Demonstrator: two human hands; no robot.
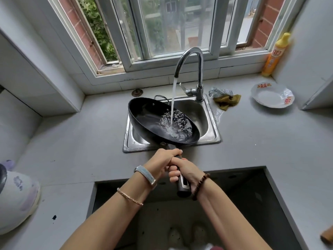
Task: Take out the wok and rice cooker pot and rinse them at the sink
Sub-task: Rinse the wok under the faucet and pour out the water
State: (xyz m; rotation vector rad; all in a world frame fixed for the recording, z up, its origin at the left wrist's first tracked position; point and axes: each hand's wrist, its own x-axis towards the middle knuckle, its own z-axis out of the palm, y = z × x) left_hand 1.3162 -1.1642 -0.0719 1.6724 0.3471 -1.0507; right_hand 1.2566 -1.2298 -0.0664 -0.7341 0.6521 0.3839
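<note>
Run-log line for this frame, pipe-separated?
rinsing wok over sink | faucet running into it | left hand, right hand grip handle

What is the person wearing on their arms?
By the left hand sits a silvery woven band, and further up that arm a thin rose-gold bangle. By the right hand is a brown bead bracelet. No sleeves show.
</note>
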